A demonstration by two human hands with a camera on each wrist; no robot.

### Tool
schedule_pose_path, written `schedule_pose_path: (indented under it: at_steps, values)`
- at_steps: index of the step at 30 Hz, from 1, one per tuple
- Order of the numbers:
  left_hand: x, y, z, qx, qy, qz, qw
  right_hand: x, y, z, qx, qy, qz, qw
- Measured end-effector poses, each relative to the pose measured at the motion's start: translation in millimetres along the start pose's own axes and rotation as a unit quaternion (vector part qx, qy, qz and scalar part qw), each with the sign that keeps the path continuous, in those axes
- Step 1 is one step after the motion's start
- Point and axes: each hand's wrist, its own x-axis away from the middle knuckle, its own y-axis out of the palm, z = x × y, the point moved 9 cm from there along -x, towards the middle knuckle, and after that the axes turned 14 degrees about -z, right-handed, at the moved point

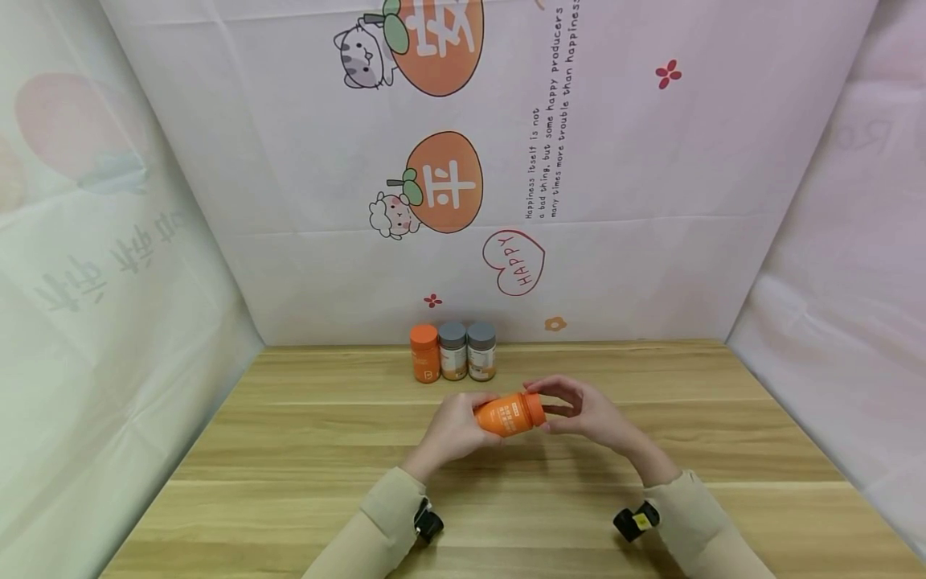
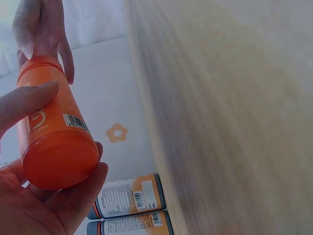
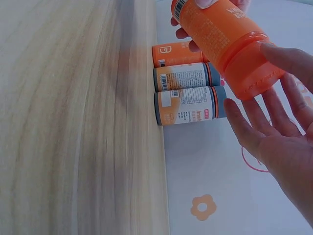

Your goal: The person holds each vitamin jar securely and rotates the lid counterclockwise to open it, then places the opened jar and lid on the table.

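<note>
My left hand (image 1: 457, 430) holds an orange bottle (image 1: 503, 415) round its body, tilted nearly on its side above the table. In the left wrist view the thumb lies across the label, and fingers pass behind the bottle. The smooth base of the bottle (image 2: 61, 161) faces that camera. At the other end, my right hand (image 1: 593, 418) has its thumb and fingertips on the ribbed orange cap (image 1: 535, 409). The right wrist view has that thumb on the cap's side (image 3: 252, 71), with the other fingers spread around its far side. The cap sits on the bottle.
At the table's back edge, another orange bottle (image 1: 425, 355) stands beside two grey-capped bottles (image 1: 453, 354), all upright in a row. A printed white cloth (image 1: 615, 241) hangs behind the wooden table (image 1: 304, 450), with more white cloth on both sides.
</note>
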Motion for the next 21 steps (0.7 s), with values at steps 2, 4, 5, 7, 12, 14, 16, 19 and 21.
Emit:
schedule_pose_path:
  at_steps: [2, 4, 5, 7, 12, 14, 16, 19, 21]
  values:
    - [0.0, 0.0, 0.0, -0.003, 0.001, 0.000, 1.0000, 0.0, -0.6, 0.4, 0.006, 0.012, 0.007, 0.9999]
    - [0.5, -0.1, 1.0, -0.005, 0.001, 0.001, 1.0000, -0.1, -1.6, 1.2, 0.015, 0.030, 0.017, 0.9993]
    - [0.5, -0.1, 1.2, -0.006, 0.002, 0.001, 1.0000, 0.0, -2.4, 1.8, 0.024, 0.042, 0.024, 0.9985]
    - [0.8, 0.1, 2.0, -0.008, 0.002, 0.001, 1.0000, -0.6, -4.1, 2.9, 0.040, 0.064, 0.038, 0.9964]
    - [0.7, 1.1, 3.7, -0.014, 0.001, 0.002, 0.9999, -3.7, -5.7, 6.0, 0.047, 0.108, 0.054, 0.9916]
    - [0.4, 1.5, 4.1, -0.016, -0.001, 0.001, 0.9999, -4.8, -4.7, 7.5, 0.037, 0.123, 0.053, 0.9904]
    - [-0.3, 1.9, 3.8, -0.018, -0.001, 0.001, 0.9998, -4.6, -3.5, 10.4, 0.031, 0.146, 0.053, 0.9875]
    - [-1.6, 2.7, 3.1, -0.021, 0.001, 0.001, 0.9998, -2.4, -2.9, 15.5, 0.025, 0.185, 0.063, 0.9804]
    - [-2.0, 2.7, 3.1, -0.025, 0.001, 0.002, 0.9997, -0.9, -3.0, 18.5, 0.024, 0.207, 0.070, 0.9755]
